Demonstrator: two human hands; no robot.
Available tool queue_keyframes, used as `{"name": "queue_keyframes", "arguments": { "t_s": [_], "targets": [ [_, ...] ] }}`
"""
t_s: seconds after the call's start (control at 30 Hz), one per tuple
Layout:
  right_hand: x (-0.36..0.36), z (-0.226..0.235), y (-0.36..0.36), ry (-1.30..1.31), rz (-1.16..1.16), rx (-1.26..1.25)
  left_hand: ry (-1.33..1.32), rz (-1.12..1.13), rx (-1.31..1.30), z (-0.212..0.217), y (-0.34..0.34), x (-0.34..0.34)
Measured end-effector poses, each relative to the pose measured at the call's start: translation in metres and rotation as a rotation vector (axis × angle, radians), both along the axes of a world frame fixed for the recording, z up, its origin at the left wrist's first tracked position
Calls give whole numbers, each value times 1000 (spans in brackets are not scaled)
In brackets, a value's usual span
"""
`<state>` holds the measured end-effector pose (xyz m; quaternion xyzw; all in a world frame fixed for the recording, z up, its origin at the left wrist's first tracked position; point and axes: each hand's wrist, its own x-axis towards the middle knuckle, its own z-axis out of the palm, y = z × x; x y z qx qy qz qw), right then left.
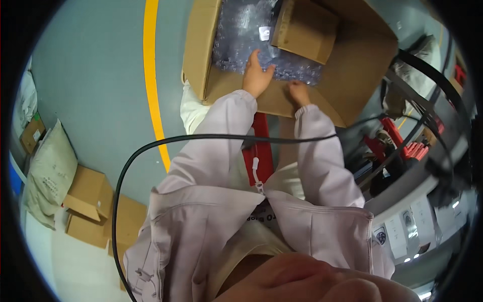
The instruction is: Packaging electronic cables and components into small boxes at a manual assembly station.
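A large open cardboard carton (198, 55) stands in front of me. Inside it lies a dark, flat bundle in clear bubble wrap (239, 38), with a small white label (264, 33) on top. A smaller brown cardboard box (308, 31) sits over the bundle's right part. My left hand (257, 76) is over the bundle's near edge, thumb and fingers apart, holding nothing. To its right, my right hand (300, 93) has its fingers curled in at the near edge of the wrap, by the carton's near wall. What its fingertips grip, if anything, is hidden.
A black cable (221, 136) crosses the view in front of my forearms. Right of the carton are a dark metal frame (427, 108) and red parts (412, 149). A yellow line (151, 75) runs along the grey floor at left. Cardboard boxes (88, 194) and a pale sack (50, 173) stand lower left.
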<state>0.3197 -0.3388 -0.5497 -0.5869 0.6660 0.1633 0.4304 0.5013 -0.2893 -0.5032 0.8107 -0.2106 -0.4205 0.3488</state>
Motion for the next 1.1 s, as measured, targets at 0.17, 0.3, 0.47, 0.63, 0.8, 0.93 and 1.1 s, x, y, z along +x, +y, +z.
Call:
{"name": "queue_keyframes", "arguments": {
  "t_s": [0.17,0.3,0.47,0.63,0.8,0.93,1.1],
  "targets": [
    [-43,-109,-69,103,300,-178,175,195,107,-33,8,-17],
    [-42,-113,-98,63,156,-417,157,133,155,-33,-21,15],
    [-103,-185,-116,132,-192,-293,-44,153,284,-131,-66,46],
    [-140,-234,-132,112,-115,-200,-103,111,493,-192,-49,36],
    [-114,-216,-102,407,-27,72,-66,-118,514,-172,-36,9],
    [-39,-172,-65,-222,-309,235,110,-193,525,-168,-39,-1],
    [56,-97,-54,-446,-914,528,771,24,509,-135,-57,-3]
  ]
}}
